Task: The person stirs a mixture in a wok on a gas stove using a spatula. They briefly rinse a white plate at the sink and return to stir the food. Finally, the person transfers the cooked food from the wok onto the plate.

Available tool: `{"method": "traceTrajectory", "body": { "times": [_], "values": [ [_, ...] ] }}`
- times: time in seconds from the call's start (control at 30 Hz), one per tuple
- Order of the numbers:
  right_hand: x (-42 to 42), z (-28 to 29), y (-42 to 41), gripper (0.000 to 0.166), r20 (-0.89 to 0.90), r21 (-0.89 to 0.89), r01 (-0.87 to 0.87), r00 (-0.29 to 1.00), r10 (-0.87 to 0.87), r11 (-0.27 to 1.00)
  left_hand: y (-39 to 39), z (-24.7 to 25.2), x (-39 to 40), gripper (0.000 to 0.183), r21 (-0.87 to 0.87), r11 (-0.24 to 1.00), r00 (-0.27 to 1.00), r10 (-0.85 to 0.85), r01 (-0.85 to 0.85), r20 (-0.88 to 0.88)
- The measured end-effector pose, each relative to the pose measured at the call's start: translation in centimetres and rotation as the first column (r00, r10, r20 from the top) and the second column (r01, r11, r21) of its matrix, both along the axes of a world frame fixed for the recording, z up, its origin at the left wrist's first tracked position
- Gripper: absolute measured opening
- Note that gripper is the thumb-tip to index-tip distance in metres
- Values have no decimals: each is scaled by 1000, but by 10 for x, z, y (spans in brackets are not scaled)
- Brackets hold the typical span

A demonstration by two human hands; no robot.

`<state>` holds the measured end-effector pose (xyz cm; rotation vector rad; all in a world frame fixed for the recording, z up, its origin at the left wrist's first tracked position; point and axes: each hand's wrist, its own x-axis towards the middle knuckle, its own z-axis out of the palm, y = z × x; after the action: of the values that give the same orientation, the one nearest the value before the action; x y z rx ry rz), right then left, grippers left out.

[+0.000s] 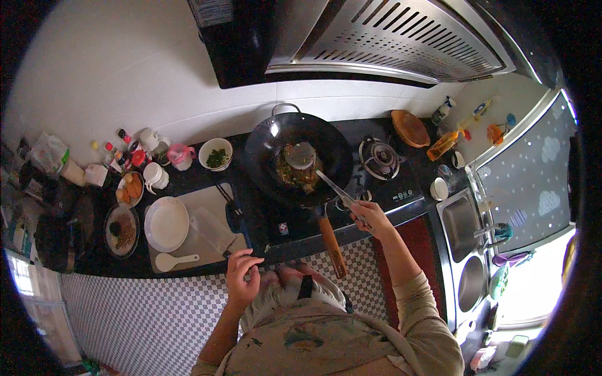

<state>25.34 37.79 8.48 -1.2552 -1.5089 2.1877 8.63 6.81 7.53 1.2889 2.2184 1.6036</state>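
Observation:
A metal cooking spatula [335, 186] is held by its handle in my right hand [371, 218], over the stove's front edge. Its broad head rests in the food [294, 175], a brownish mix with green bits, at the bottom of a dark wok [263, 164]. The wok stands on the left side of the black gas stove [296, 230], its wooden handle [331, 249] pointing towards me. My left hand [243, 276] hovers by the counter's front edge, fingers loosely bent and apart, nothing in it. Nearest to it are the cleaver [211, 229] and cutting board [217, 197].
A white bowl [148, 225] and rice paddle [176, 262] lie on the board. Left of the wok stand a bowl of chopped greens [201, 155], seasoning jars [155, 176] and a plate of food [121, 230]. A second burner [380, 159] and sink [461, 225] are to the right.

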Motion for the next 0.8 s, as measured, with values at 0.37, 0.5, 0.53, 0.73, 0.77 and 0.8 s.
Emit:
{"method": "traceTrajectory", "body": {
  "times": [0.37, 0.5, 0.53, 0.73, 0.77, 0.8],
  "values": [
    [17, 41, -2, 24, 204, 220, -161, 972, 116, 962, -1, 1, -1, 20, -19, 1000, 1000, 13, -13, -17],
    [4, 13, 2, 26, 108, 155, -69, 993, 53, 985, 10, 7, 1, 21, 14, 999, 996, -47, 48, -78],
    [3, 6, 7, 27, 128, 125, -116, 987, 100, 985, 10, 6, 1, 21, 16, 999, 997, -45, 46, -60],
    [17, 41, 2, 20, 402, 183, -174, 912, 88, 968, 1, 0, -3, 22, -17, 1000, 999, 9, -10, -51],
    [17, 51, 2, 20, 401, 196, -192, 910, 99, 962, 0, 4, -1, 21, -29, 999, 999, 21, -22, -34],
    [20, 62, 1, 21, 403, 214, -201, 910, 101, 956, 0, 6, 1, 21, -37, 999, 1000, 26, -27, -16]
  ]
}}
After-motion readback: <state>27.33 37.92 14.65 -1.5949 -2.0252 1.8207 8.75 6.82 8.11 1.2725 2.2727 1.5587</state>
